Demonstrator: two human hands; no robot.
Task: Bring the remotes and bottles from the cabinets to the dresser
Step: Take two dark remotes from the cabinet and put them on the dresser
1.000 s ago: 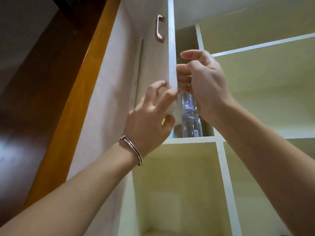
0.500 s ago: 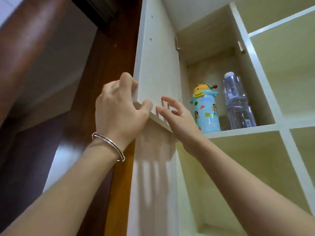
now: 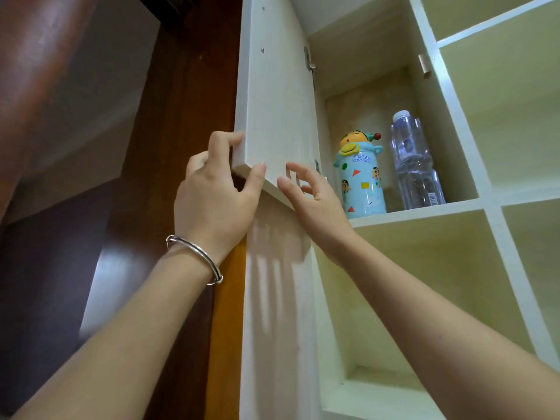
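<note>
Left hand (image 3: 213, 198), silver bangle (image 3: 194, 257) on wrist, is pinched on the lower corner of the open white cabinet door (image 3: 274, 116), fingers behind, thumb on the bottom edge. Right hand (image 3: 315, 201) is spread, empty, fingertips near the door's bottom edge; contact unclear. In the open compartment, on the shelf (image 3: 418, 209): light-blue cartoon-print kids' bottle (image 3: 360, 180) beside clear plastic water bottle (image 3: 415, 165), both upright. Nothing blocks them.

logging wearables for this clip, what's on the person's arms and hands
Both forearms are bare, no sleeves in view. The left hand has a thin silver bangle at the wrist. The right hand shows no rings, watch or gloves.
</note>
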